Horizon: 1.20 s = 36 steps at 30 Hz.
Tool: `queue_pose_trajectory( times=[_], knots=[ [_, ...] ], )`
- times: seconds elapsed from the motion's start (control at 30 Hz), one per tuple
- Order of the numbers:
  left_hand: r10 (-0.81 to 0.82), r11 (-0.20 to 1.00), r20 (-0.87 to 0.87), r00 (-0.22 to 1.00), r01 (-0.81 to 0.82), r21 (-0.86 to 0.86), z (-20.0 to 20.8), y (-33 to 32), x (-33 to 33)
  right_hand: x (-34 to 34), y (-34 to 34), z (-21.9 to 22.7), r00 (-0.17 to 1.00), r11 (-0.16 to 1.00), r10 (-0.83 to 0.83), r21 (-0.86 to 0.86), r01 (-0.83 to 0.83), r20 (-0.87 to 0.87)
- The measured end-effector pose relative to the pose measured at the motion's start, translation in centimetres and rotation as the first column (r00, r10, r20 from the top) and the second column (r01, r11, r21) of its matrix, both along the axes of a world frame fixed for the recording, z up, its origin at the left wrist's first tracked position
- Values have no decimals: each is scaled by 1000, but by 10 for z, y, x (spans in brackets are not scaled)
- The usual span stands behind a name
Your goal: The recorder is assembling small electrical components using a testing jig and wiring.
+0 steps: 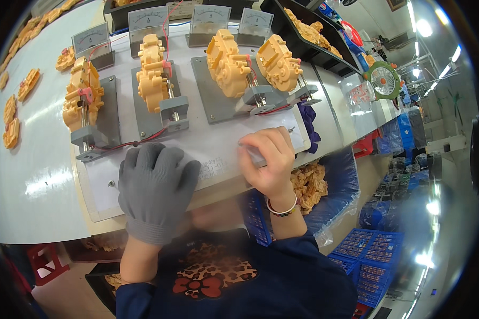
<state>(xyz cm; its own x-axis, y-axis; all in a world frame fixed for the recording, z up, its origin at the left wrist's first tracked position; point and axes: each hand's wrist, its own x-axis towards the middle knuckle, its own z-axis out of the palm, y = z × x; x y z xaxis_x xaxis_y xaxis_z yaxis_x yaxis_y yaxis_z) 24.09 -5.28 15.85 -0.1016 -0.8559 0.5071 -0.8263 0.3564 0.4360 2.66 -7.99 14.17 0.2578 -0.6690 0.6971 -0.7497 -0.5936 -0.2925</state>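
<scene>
My left hand (157,186), in a grey knitted glove, rests palm down at the near edge of a white board (218,154), fingers forward and thumb apart. Bare, with a beaded bracelet (283,207) at the wrist, my right hand (271,159) hovers or rests at the board's right part. Its fingers curve, the thumb stands off, and nothing shows between them. Beyond both hands, several yellow plastic gearbox housings (153,74) sit on grey metal test fixtures (174,112) with red and black wires. Nearest my left hand is the leftmost housing (83,95).
Behind the fixtures stand several analog needle meters (149,24). Loose yellow housings (29,84) lie on the table's left. A black bin (324,45) of yellow parts is at the back right, near a green fan (383,80). Below right sits a blue-lined container (340,186) of yellow parts.
</scene>
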Motion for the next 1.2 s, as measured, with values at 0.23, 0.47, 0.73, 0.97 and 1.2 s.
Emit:
queue_pose_trajectory(
  times=[0.23,0.47,0.73,0.97,1.2],
  knots=[
    [-104,995,-46,994,104,-6,-5,7,8,1,4,-4,1000,998,-5,-60,6,30],
    [28,997,-50,998,-32,-70,-4,-1,-1,-55,9,3,933,949,-279,-81,303,227],
    [-61,998,-22,998,61,15,3,-4,3,-74,-4,-16,876,964,-264,92,248,404],
    [-7,1000,4,1000,7,-29,-3,0,3,-75,-12,-34,890,974,-204,-4,225,408],
    [55,995,-156,986,-66,-69,18,18,31,-76,-3,-25,929,977,-209,19,214,306]
  ],
)
